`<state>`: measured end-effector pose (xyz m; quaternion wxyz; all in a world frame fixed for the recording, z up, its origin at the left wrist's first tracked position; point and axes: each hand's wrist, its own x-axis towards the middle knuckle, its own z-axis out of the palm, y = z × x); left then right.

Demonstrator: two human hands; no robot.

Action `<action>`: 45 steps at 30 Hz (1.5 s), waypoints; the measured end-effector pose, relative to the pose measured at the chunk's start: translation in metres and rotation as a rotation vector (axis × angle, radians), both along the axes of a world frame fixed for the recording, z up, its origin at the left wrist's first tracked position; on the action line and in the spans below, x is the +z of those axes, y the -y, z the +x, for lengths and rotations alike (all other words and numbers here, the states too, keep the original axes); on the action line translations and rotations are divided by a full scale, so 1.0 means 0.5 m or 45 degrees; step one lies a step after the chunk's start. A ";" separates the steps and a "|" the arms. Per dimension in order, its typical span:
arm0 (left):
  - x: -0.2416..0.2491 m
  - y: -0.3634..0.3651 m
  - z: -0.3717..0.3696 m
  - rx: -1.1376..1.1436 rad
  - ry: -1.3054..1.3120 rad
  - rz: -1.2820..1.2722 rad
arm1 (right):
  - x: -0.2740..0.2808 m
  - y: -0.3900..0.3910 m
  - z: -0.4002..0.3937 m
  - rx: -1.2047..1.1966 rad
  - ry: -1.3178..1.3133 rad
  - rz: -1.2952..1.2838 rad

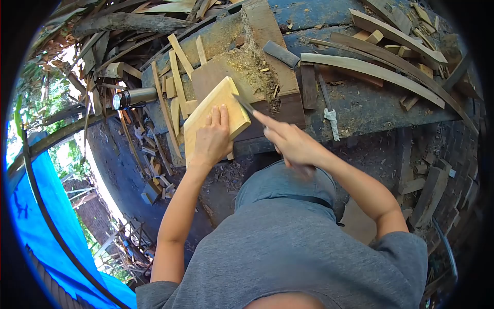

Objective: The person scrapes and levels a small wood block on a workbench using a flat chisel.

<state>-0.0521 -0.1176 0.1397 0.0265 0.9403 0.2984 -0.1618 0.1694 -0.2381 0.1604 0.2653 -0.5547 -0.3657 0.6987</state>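
Observation:
A pale yellow wooden board (206, 116) lies at a slant over the near edge of the bench, one corner pointing away from me. My left hand (212, 139) holds it from above, with two fingers stretched along its face and the others bent. In my right hand (290, 141) is a narrow, pointed dark metal blade (243, 104), its tip over the board's right edge. The index finger reaches forward along the blade, and the handle is hidden in the fist. Part of this hand is smeared by motion. Beneath the board shows a brown wooden plank (208, 74) with sawdust around it.
Left of the board are a metal flashlight (136, 98) and several thin wood strips (177, 82). To the right lie a grey rectangular block (281, 54), a thin tool with a wrapped handle (331, 121) and long curved wood strips (375, 72). Scrap wood (134, 23) piles up behind.

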 end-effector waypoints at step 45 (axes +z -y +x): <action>-0.003 -0.025 -0.035 -0.067 -0.091 0.025 | -0.074 -0.104 -0.020 -0.022 0.048 0.027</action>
